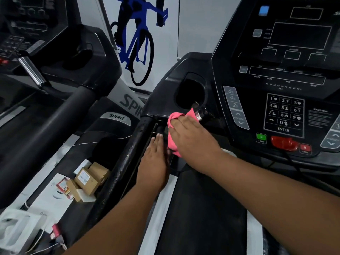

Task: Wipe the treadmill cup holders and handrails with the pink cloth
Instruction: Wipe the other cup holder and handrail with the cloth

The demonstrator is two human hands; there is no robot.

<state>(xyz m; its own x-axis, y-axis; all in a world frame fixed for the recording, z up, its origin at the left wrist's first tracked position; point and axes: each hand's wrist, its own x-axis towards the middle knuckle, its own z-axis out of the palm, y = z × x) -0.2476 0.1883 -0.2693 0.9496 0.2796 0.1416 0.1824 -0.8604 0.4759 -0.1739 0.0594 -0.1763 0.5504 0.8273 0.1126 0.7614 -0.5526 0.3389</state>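
Two bare forearms reach up from the bottom edge of the frame over the dark treadmill belt [202, 208]. In the lower left, beside the machine, lie small cardboard boxes [91, 178] and some white papers [55, 196].

Just left of centre, the left hand [154, 162] lies flat with its fingers straight and together, holding nothing. It rests just inside the black handrail [127, 157], which runs diagonally from the bottom towards the centre.

Just beside it on the right, the right hand [191, 137] is spread palm down on the pink cloth [173, 126], its fingers nearly straight and pressing on it. The thumb is hidden. The cloth is bunched under this hand and shows at the fingertips and below the palm. It lies over the inner grip bar, whose chrome end [200, 114] sticks out at the cloth's upper right.

Just above the cloth is the dark cup holder [191, 91], set in the console's left wing. In the right half of the frame are the keypad [284, 115], a green start button [261, 138] and a red stop knob [284, 143].

A second treadmill [55, 70] fills the upper left. At top centre, a blue bicycle picture [136, 43] covers the wall.
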